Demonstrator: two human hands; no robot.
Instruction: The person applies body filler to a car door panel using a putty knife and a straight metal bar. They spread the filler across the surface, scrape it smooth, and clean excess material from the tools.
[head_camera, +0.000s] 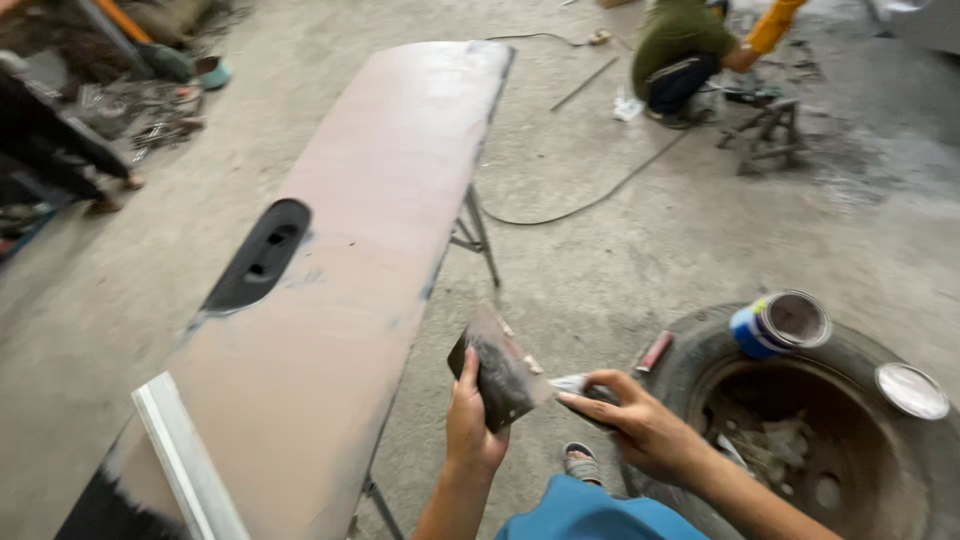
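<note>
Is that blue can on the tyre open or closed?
Open. The can lies tipped on the tyre with its mouth bare, and a round lid lies apart on the rim.

Bare forearms, no sleeves; blue trousers (590, 515); grey sandal (580, 463) on foot.

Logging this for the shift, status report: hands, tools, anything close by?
Left hand grips dark square board. Right hand holds scraper against it. Car panel on stand at left; tyre with open tin at right.
</note>
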